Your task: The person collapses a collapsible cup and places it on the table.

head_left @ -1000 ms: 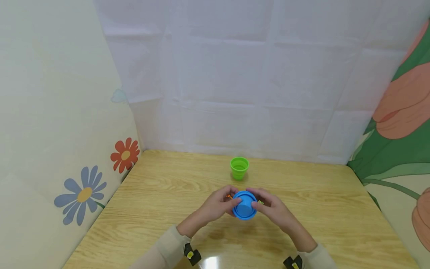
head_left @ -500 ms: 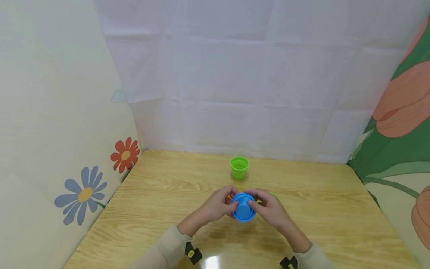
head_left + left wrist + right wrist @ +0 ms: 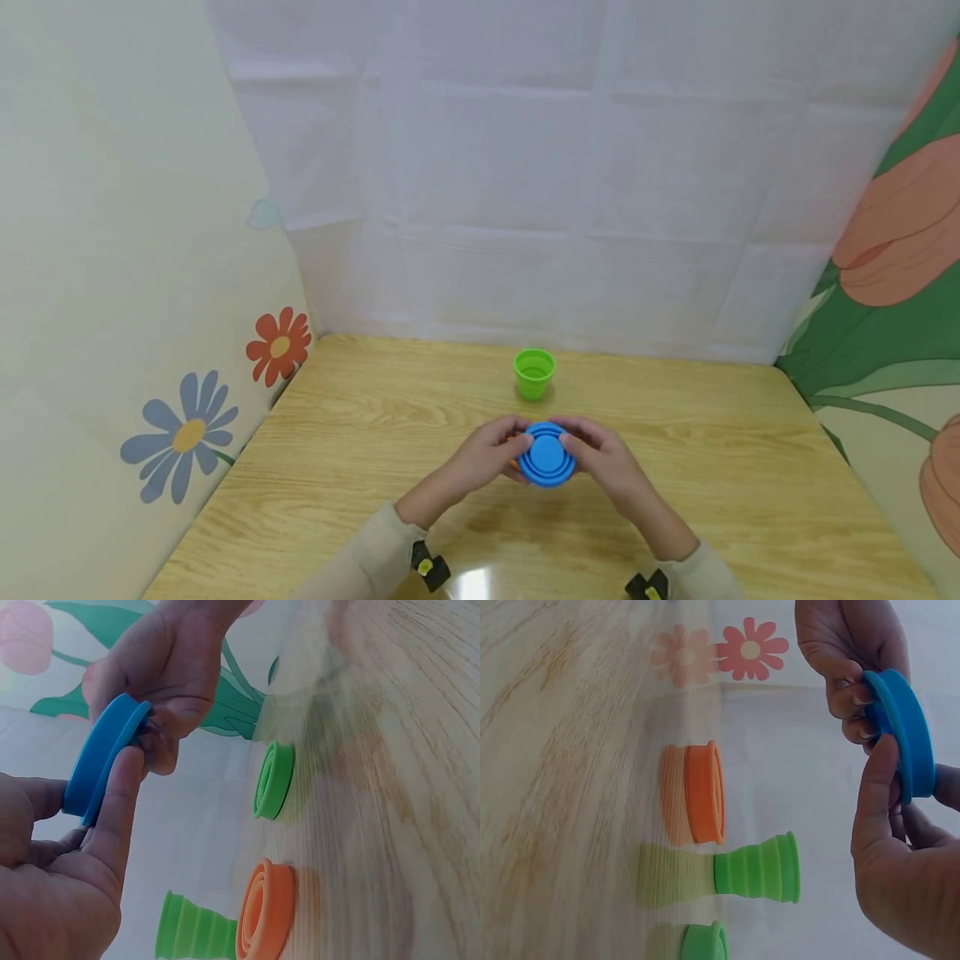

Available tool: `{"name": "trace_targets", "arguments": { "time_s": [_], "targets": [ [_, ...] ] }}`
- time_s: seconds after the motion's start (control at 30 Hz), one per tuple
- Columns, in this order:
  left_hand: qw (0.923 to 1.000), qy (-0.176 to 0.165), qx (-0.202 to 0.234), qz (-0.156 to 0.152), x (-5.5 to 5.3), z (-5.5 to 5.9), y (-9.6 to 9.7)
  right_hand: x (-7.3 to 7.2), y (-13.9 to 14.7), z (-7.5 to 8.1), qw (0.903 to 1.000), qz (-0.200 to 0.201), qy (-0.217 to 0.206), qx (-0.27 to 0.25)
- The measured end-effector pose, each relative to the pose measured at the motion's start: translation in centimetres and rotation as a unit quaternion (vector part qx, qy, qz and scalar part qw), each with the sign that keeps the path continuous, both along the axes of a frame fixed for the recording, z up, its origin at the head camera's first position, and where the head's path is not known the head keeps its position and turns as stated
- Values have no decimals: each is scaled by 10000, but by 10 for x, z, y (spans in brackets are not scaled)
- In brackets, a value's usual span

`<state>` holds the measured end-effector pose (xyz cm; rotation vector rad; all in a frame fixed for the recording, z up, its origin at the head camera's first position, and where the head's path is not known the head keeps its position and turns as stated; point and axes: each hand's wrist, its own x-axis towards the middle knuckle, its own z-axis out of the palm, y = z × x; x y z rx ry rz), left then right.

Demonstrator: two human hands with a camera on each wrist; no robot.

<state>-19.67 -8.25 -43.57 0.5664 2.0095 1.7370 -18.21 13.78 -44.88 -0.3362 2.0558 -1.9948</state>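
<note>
A blue collapsible cup (image 3: 547, 454), folded flat into rings, is held above the table between both hands. My left hand (image 3: 487, 454) grips its left edge, thumb on the near face and fingers behind. Opposite it, my right hand (image 3: 603, 458) pinches the right edge the same way. Below the cup, an orange collapsed cup (image 3: 266, 911) and a green collapsed cup (image 3: 274, 780) lie on the table; in the head view the hands and blue cup largely hide them. Farther back a green extended cup (image 3: 534, 373) stands upright with its mouth up.
The wood-grain table (image 3: 390, 392) ends against a white cloth backdrop (image 3: 480, 167). Flower-printed panels stand at the left (image 3: 112, 292) and right (image 3: 892, 333). Both wrists carry small black devices.
The blue cup's middle, earlier bulging and tilted toward the camera, has been pressed down so its rings now lie flat and concentric. The green extended cup has stayed put.
</note>
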Motion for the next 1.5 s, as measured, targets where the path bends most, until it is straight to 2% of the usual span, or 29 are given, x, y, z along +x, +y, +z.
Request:
{"name": "trace_targets", "arguments": {
  "time_s": [0.27,0.47,0.67,1.0,1.3,1.5],
  "targets": [
    [9997,-224,34,-132,1,0,-1,0,-1,3,9991,-40,-424,-22],
    [9991,-418,29,-45,0,-2,-2,-3,0,0,9967,73,-784,-173],
    [9991,-413,25,-56,1,-4,-4,-5,2,-3,9930,199,-1108,-360],
    [9994,-288,130,-143,1,-10,-7,-3,3,-2,9931,355,-1034,-418],
    [9994,-312,104,-123,2,-9,-10,2,1,-1,9932,293,-1043,-416],
    [9999,87,-21,-48,3,-8,-12,2,3,-2,9925,356,-1112,-363]
  ]
}}
